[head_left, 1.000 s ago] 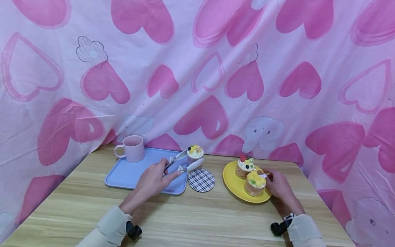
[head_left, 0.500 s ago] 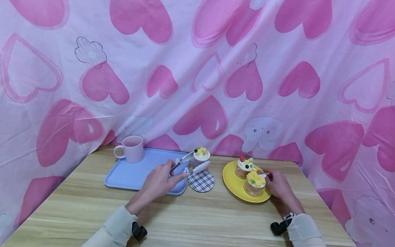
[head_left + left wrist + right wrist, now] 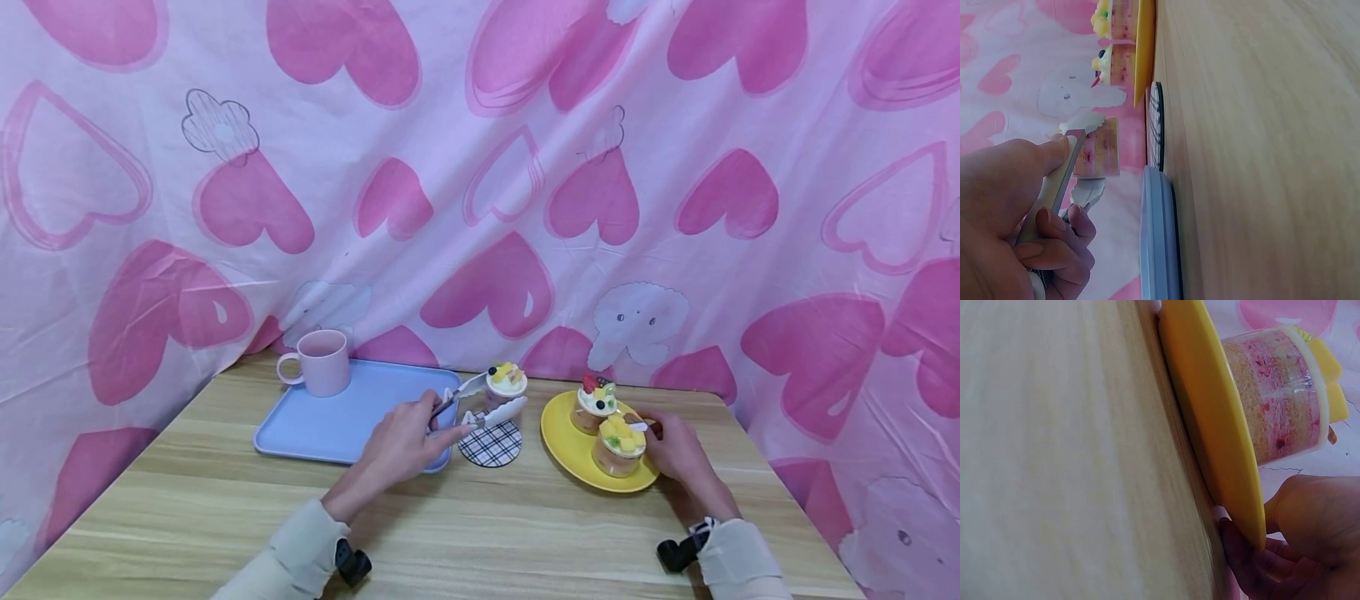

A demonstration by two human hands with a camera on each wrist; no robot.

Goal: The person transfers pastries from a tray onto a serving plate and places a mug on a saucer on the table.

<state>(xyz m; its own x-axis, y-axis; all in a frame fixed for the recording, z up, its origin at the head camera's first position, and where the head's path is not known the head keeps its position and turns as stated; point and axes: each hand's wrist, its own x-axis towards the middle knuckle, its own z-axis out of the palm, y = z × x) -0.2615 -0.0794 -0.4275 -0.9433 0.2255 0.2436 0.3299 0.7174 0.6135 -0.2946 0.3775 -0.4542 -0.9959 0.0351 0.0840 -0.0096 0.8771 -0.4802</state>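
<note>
My left hand (image 3: 405, 442) grips white-tipped food tongs (image 3: 504, 412). Between the tong tips hangs a small cake cup (image 3: 505, 382) topped with cream, yellow fruit and a dark berry. In the left wrist view the cake cup (image 3: 1100, 150) is off the table, its layers showing through clear sides. My right hand (image 3: 678, 450) pinches the rim of a yellow plate (image 3: 557, 429); the right wrist view shows fingers under the plate's (image 3: 1210, 406) edge. Two more cake cups stand on it: one with strawberry (image 3: 594, 407), another with yellow cubes (image 3: 618, 450).
A blue tray (image 3: 322, 425) lies on the left, with a pink mug (image 3: 326, 367) at its back corner. Between tray and plate rests a round checked coaster (image 3: 491, 446). A pink heart-print cloth (image 3: 480, 167) hangs behind the wooden table (image 3: 480, 533).
My left hand has carried the tongs and cake cup rightward from over the tray's right end, past the coaster's back edge, toward the plate. The right hand and plate stay still.
</note>
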